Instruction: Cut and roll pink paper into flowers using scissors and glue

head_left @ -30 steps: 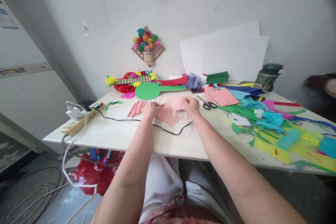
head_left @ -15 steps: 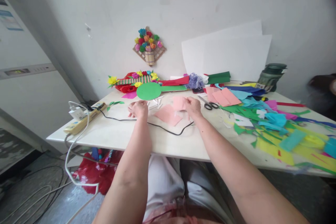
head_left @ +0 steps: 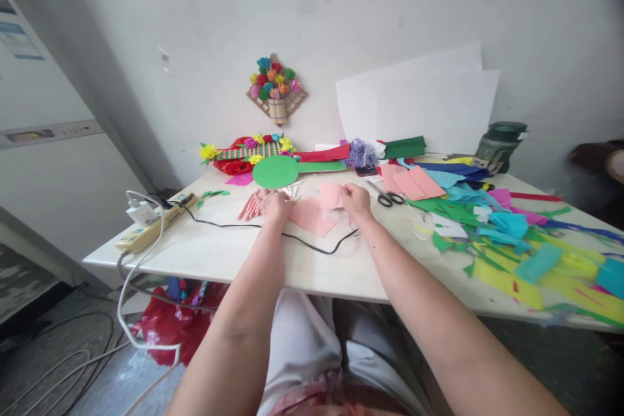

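My right hand [head_left: 355, 199] pinches a small pink paper piece [head_left: 331, 195] and holds it just above the white table [head_left: 205, 250]. Beside it, my left hand [head_left: 277, 205] has curled fingers and rests next to a bundle of pink sticks [head_left: 249, 205]; what it grips is too small to make out. Between the hands a larger pink paper sheet [head_left: 312, 216] lies flat. A black cable [head_left: 316, 245] runs under both wrists.
Scissors [head_left: 390, 197] lie right of my right hand, a green paper disc [head_left: 275, 171] behind the left. Coloured paper scraps [head_left: 511, 234] cover the right side. A power strip [head_left: 151, 225] sits at the left edge. White boards [head_left: 419, 104] and a dark green jar [head_left: 500, 143] stand at the back.
My left hand reached left to the pink sticks, then came back right toward the pink sheet. The right hand stayed in place with its pink piece.
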Motion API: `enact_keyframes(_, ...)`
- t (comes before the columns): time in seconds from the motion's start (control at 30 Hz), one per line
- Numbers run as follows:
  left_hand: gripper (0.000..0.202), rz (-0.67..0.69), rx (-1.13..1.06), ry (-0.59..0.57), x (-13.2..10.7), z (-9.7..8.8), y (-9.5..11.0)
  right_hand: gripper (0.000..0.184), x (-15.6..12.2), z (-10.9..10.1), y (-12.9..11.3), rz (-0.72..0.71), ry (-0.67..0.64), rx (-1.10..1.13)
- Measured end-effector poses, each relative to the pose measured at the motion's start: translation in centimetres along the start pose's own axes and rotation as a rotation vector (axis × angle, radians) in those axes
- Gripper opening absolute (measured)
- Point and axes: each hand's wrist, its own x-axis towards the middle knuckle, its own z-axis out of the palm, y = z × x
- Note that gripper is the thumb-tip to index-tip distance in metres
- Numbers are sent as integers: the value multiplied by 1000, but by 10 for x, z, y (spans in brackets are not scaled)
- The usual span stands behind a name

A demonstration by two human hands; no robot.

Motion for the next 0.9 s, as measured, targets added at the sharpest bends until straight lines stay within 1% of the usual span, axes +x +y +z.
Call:
enact_keyframes(0.1, 15, 40, 10, -22, -1, 2, 3, 35, 0, 1, 1, -9, -3, 5)
enact_keyframes(0.23, 11, 88, -41, 8, -2, 3, 2, 35, 0, 1, 1, -10, -1, 9)
enact_keyframes(0.37, 14, 88, -69, 27, -2, 5, 4, 35, 0, 1, 2, -2, -3, 11)
enact_keyframes(0.43, 18, 61, -59, 34, -1, 5, 5, 34, 0, 0, 2, -1, -8, 13)
enact_keyframes(0.53, 23, -28, -36, 76, 0, 3, 2, 34, 0, 0, 1, 3, -8, 12)
enact_keyframes(0.6, 21, -96, -3, 92, 0, -1, -2, 33, 0, -1, 0, 9, -8, 9)
enact_keyframes(0.73, 17, -182, 24, 29, -2, -5, -8, 34, -1, -2, -1, 8, -16, 14)
enact_keyframes(0.9, 18, -160, 20, 6, -2, -3, -10, 34, -2, -4, -1, 16, -22, 3)
